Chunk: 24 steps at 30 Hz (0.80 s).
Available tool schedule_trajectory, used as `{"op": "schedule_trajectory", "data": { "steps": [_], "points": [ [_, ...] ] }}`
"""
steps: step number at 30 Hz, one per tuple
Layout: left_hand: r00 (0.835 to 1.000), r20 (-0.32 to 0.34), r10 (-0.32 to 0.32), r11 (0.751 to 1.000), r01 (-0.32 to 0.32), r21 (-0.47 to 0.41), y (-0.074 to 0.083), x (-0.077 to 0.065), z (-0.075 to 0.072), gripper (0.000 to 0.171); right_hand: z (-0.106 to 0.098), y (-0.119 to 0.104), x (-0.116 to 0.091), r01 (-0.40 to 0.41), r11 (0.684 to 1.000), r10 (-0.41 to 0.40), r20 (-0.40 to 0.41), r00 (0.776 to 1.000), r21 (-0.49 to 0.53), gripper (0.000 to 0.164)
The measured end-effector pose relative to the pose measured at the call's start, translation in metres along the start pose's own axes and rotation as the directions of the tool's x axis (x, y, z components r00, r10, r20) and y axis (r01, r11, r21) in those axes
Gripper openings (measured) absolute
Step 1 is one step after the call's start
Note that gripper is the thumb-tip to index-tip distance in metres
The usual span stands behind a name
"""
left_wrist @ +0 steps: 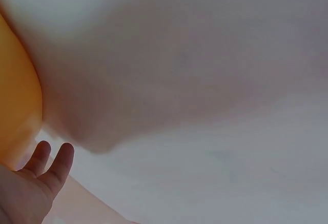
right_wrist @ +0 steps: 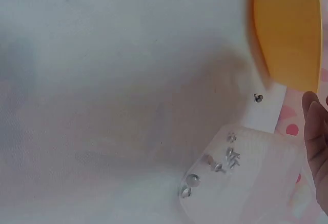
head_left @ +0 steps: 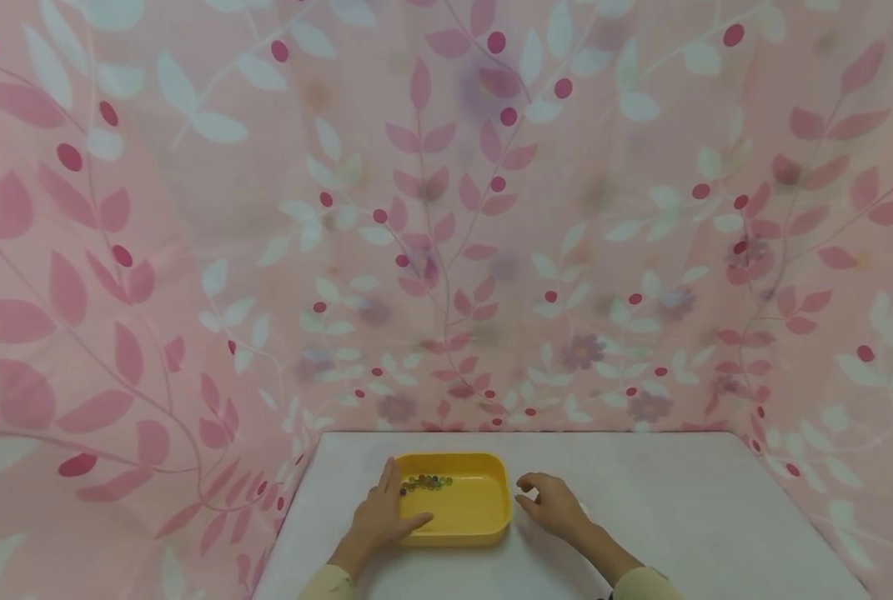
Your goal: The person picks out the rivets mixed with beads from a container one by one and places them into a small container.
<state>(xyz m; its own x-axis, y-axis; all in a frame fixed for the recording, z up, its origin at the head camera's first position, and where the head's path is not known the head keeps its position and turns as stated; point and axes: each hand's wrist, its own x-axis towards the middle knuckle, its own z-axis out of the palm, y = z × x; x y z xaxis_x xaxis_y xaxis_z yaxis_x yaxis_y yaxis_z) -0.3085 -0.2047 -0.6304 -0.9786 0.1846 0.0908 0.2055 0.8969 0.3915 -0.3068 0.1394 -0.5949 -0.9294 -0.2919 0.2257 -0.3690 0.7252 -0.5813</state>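
A yellow plastic tray (head_left: 457,540) holds several small glass marbles (head_left: 425,482), gathered along its back left. My left hand (head_left: 378,512) rests at the tray's left side, fingers straight along the rim and thumb reaching over the front left corner. Just off the tray's right wall, my right hand (head_left: 554,504) hovers with thumb and forefinger bent and their tips apart; nothing shows between them. In the right wrist view, a clear plastic container (right_wrist: 256,183) with several silver thumbtacks (right_wrist: 219,167) lies near that hand. A single small metal tack (right_wrist: 258,98) lies on the table between container and tray.
The white tabletop (head_left: 686,500) extends on both sides of the tray. A pink leaf-patterned curtain (head_left: 446,250) stands behind the table and along its sides.
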Motion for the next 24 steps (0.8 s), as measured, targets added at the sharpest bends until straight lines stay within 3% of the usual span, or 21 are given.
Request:
{"op": "schedule_trajectory", "data": {
  "steps": [6,10,15,20,24],
  "points": [
    [0.999,0.028,-0.023,0.999,0.024,-0.026,-0.007,-0.002,-0.01,0.116,-0.007,0.005,-0.003,0.078,0.995,-0.074,0.059,0.996,-0.065,0.019],
    [0.998,0.041,-0.038,0.999,0.039,-0.037,-0.01,-0.003,-0.011,0.117,-0.006,0.005,-0.004,0.002,1.0,-0.004,0.069,0.998,0.03,0.032],
    [0.998,0.023,-0.066,0.998,0.066,-0.011,-0.018,-0.007,-0.012,0.117,0.007,-0.003,-0.006,-0.027,0.981,0.024,0.015,1.0,0.194,0.042],
    [0.998,0.008,-0.066,0.998,0.066,-0.013,-0.025,-0.01,-0.017,0.115,0.026,-0.009,-0.005,-0.001,0.987,0.014,-0.08,0.997,0.161,0.043],
    [0.997,0.004,-0.075,0.997,0.075,0.001,-0.031,-0.011,-0.022,0.116,0.04,-0.015,0.001,-0.029,0.983,0.048,-0.104,0.993,0.179,0.051]
  ]
}}
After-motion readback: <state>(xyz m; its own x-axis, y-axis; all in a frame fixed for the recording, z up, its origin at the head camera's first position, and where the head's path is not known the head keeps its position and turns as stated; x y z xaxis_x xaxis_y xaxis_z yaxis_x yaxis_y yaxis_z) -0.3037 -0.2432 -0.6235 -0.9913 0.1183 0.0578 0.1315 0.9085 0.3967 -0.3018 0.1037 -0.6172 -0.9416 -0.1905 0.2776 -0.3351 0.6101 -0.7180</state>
